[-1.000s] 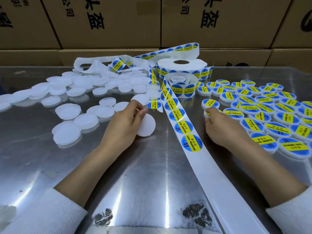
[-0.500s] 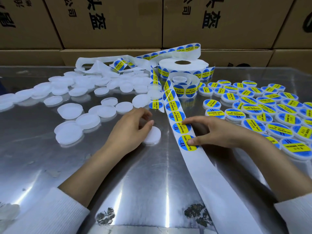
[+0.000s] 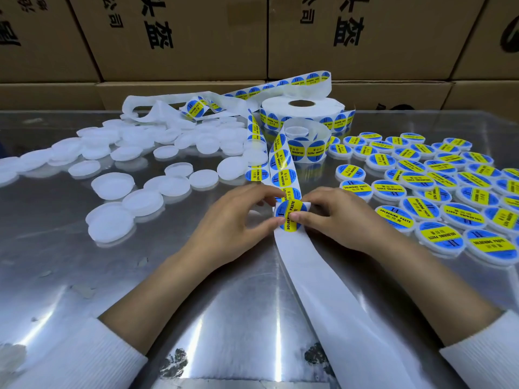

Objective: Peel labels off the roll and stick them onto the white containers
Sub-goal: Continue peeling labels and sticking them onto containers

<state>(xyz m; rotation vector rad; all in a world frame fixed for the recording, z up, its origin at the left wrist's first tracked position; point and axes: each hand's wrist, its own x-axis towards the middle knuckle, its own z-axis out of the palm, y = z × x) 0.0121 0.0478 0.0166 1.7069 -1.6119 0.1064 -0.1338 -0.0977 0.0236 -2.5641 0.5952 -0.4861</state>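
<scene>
Far left on the metal table (image 3: 84,276): a spread of unlabelled white containers (image 3: 112,186), flat and round, several overlapping, none bearing a sticker. Behind them, loose loops of spent white backing paper (image 3: 157,108). At centre, left hand (image 3: 233,220) curled, thumb and fingertips pinching the left edge of a round blue-and-yellow label (image 3: 290,214) printed "SOLDERING PASTE". Right hand (image 3: 337,217) curled likewise, thumb pressing the label's right half, fingers pinching its far edge. Label held between both hands just over the backing strip (image 3: 323,304); whether a container sits beneath it cannot be told, being hidden by the fingers. Strip running from the hands toward the near edge bare white, and away from the hands still carrying labels up to a small coil (image 3: 306,144) and the large label roll (image 3: 303,110) lying flat behind it. Right side: a dense field of labelled containers (image 3: 438,192), sticker side up, packed close together. Along the back, stacked cardboard boxes (image 3: 196,37) with black printed characters. White ribbed sleeves (image 3: 70,360) at both wrists.
</scene>
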